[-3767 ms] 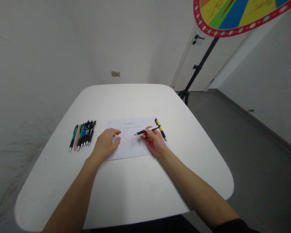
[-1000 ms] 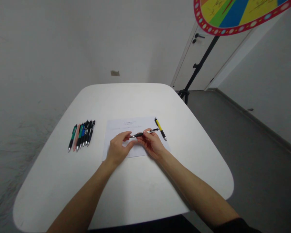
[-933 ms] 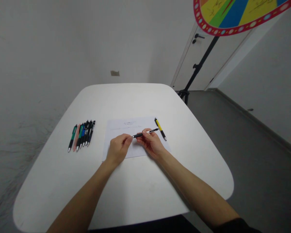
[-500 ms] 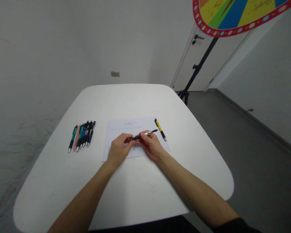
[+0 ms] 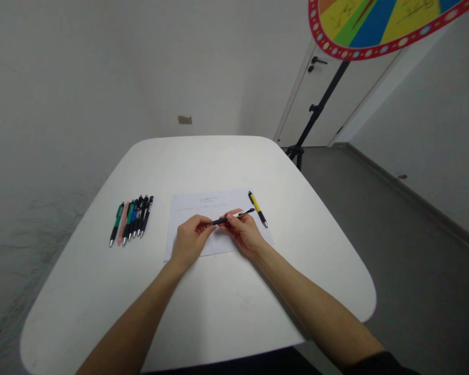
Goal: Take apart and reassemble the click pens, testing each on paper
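A pen (image 5: 220, 221) with a black grip and a pale barrel with a dark clip lies across both hands, above a white sheet of paper (image 5: 183, 205) with some lines of print or writing. My left hand (image 5: 190, 237) pinches its tip end between thumb and fingers. The barrel is in the fingers of my right hand (image 5: 243, 233), its clip end sticking out to the right. Just beyond my right hand, a yellow and black pen (image 5: 258, 209) rests along the paper's right edge. The tip itself is hidden by my left fingers.
On the left of the white table (image 5: 203, 161) lies a row of several pens (image 5: 135, 219), green, pink, blue and black. Behind the table is a wall. A colourful prize wheel (image 5: 375, 26) on a black stand (image 5: 316, 109) stands at the back right, by a door.
Both hands stay in nearly the same place around the pen. The pen looks slightly turned, its clip now showing more clearly. The whole view has shifted a little.
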Demonstrator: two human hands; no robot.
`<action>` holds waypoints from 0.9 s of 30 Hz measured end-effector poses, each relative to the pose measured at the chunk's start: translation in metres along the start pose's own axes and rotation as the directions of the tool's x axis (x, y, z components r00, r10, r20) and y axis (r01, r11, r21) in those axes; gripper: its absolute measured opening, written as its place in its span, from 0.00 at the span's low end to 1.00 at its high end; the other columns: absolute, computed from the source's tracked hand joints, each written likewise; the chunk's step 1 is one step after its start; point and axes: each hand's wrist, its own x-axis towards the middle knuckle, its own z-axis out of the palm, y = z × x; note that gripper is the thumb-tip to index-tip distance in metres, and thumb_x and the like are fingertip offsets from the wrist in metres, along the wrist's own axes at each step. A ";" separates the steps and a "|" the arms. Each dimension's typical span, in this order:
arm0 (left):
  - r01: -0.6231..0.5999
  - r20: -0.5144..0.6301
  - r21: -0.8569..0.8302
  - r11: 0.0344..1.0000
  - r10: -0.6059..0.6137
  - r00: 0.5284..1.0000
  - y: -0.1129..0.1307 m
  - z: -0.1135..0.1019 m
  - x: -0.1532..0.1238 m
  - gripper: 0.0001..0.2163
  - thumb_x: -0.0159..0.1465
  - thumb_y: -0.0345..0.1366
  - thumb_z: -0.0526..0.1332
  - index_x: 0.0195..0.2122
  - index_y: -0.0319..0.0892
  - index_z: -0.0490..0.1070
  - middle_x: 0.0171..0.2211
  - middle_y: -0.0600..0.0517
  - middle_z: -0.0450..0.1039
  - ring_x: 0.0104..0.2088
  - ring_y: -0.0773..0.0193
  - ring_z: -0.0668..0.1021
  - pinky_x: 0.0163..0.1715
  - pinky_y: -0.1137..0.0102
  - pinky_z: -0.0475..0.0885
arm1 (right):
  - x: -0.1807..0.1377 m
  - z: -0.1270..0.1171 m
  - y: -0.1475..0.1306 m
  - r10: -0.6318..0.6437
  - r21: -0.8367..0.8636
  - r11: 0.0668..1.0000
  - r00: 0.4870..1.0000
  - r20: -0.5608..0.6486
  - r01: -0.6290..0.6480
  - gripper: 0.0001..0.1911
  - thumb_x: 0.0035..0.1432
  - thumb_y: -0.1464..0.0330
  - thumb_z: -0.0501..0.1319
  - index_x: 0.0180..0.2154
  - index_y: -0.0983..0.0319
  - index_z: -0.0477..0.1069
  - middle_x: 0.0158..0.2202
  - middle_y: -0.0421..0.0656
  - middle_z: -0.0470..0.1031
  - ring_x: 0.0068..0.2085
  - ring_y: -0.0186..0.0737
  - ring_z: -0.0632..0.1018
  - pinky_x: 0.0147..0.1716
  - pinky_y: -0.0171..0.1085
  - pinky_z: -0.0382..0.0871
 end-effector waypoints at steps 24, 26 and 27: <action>0.024 0.092 0.115 0.993 -0.035 0.995 -0.006 -0.001 0.000 0.16 0.67 0.40 0.51 0.27 0.42 0.73 0.23 0.53 0.73 0.26 0.65 0.74 0.29 0.70 0.66 | 0.001 -0.002 0.001 -0.017 -0.029 0.999 1.000 -0.005 0.017 0.15 0.41 0.64 0.75 0.28 0.62 0.73 0.28 0.40 0.79 0.30 0.33 0.79 0.31 0.31 0.76; -0.016 0.078 0.141 0.990 0.005 0.997 -0.005 -0.002 0.000 0.12 0.65 0.39 0.54 0.28 0.42 0.72 0.24 0.54 0.73 0.26 0.65 0.74 0.29 0.70 0.66 | 0.001 -0.002 0.001 -0.017 -0.035 0.999 1.000 -0.013 0.017 0.15 0.40 0.63 0.75 0.28 0.62 0.73 0.28 0.40 0.79 0.30 0.33 0.79 0.31 0.32 0.76; -0.048 0.063 0.151 0.987 0.039 0.997 -0.005 -0.003 0.000 0.09 0.64 0.37 0.56 0.29 0.42 0.72 0.25 0.54 0.73 0.27 0.65 0.74 0.30 0.70 0.67 | 0.001 -0.002 0.000 -0.016 -0.036 0.999 1.000 -0.016 0.016 0.15 0.40 0.63 0.75 0.28 0.62 0.73 0.28 0.40 0.79 0.30 0.33 0.79 0.31 0.32 0.76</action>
